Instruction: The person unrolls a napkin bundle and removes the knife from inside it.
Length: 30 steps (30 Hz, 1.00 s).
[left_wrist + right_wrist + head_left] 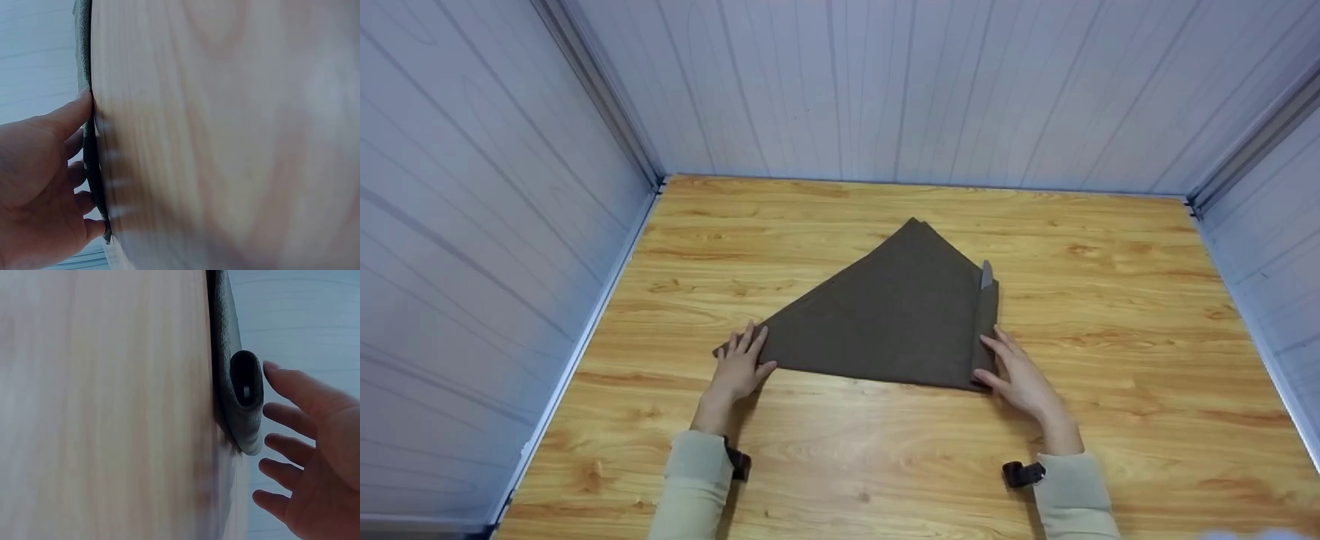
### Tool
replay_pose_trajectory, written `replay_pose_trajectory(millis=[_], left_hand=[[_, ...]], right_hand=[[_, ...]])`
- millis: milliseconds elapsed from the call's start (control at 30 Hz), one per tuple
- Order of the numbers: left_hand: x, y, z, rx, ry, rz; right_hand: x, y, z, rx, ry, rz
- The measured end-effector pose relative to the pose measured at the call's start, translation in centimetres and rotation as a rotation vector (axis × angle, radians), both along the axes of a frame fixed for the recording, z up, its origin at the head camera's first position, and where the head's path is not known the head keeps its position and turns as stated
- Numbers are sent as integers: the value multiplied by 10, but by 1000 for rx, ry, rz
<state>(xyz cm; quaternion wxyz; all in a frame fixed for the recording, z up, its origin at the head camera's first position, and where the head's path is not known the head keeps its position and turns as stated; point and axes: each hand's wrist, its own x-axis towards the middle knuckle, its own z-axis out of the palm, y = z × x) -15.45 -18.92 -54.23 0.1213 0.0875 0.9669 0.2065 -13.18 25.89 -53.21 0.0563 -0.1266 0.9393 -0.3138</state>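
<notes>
A dark grey-brown cloth (885, 315) lies folded on the wooden table, with a peak at the back and a narrow point at the left. Its right edge is turned over into a rolled fold (247, 382), from whose back end a grey tip (987, 274) sticks out. My left hand (741, 369) rests spread on the cloth's left corner; the left wrist view shows the fingertips on the cloth edge (87, 140). At the fold, my right hand (1024, 381) has its fingers slightly bent. In the right wrist view the right hand (320, 444) is beside the fold, fingers apart.
The wooden table (840, 457) extends around the cloth. A pale panelled wall (840, 90) stands behind it, with side walls at left (472, 225) and right (1275, 247). Each wrist carries a small black device.
</notes>
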Motion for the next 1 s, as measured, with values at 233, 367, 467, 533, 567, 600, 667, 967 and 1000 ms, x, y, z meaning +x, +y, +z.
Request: replay_pose_trajectory(millis=[233,367,467,533,567,600,667,967,1000], left_hand=[[0,-1,0,-2,-17,5],[0,-1,0,5,-14,8],[0,-1,0,1,-10,7],[1,0,0,-3,-8,4],[1,0,0,-4,-7,4],[1,0,0,-4,-7,3],[0,0,0,-3,-8,4],[0,0,-1,-3,-11,4],[0,0,-1,0,-11,4]], right_hand=[[-3,-12,-4,-34,57,-1],[-3,-18,-8,-39,63,3],[-5,-22,-9,-32,75,8],[-6,-24,-10,-25,77,11],[-6,-24,-11,-19,75,15],[-6,-25,-11,-15,71,18],[-7,-26,-11,0,58,25],[-7,-24,-11,79,35,46],[-7,-24,-11,85,31,47]])
